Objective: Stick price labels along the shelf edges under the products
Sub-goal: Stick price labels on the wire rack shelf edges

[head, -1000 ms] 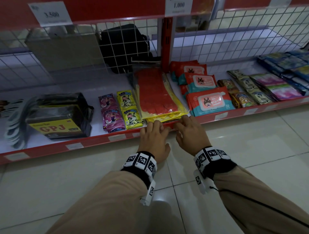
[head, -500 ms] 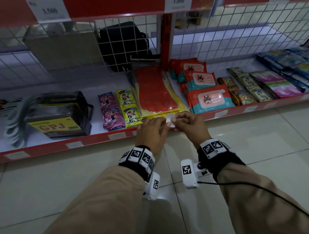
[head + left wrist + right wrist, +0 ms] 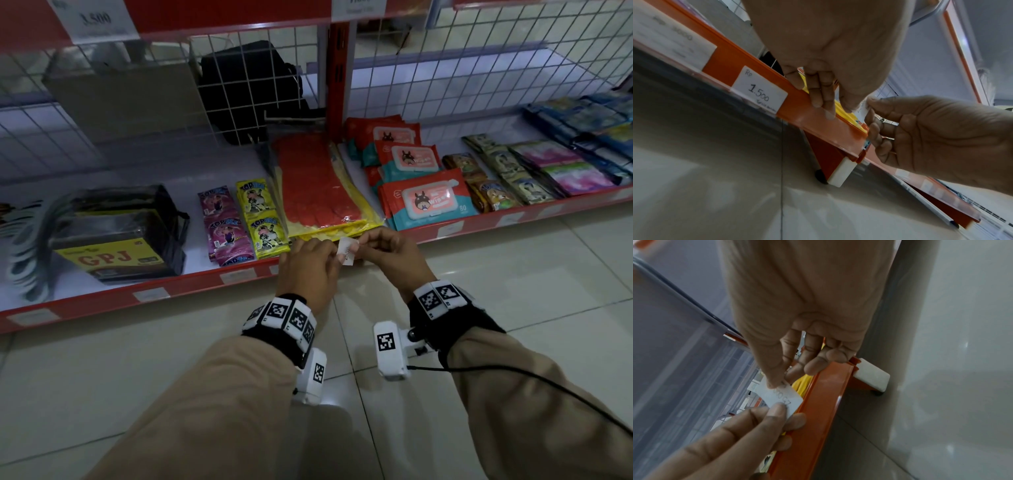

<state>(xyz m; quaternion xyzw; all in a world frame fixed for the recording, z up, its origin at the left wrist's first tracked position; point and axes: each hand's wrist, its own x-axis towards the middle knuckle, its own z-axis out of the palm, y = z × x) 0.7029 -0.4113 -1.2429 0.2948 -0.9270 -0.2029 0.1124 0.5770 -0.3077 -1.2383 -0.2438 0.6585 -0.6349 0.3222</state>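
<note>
Just above the shelf edge (image 3: 191, 286), both hands pinch the price label (image 3: 346, 251) between them.

Matt white paper label (image 3: 780, 396), glossy red plastic shelf edge (image 3: 818, 116), shiny smooth floor tiles (image 3: 513, 274), wire-mesh backing (image 3: 479, 61).

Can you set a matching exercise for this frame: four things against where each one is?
Things:
1. price label
2. 1.500 tag
3. GPJ pack
4. wet wipes

Places:
A. far left on the shelf
B. pinched between left hand and right hand
C. right of the red upright
D. stuck on the shelf edge

Pairs: 1-B, 2-D, 3-A, 4-C
</note>
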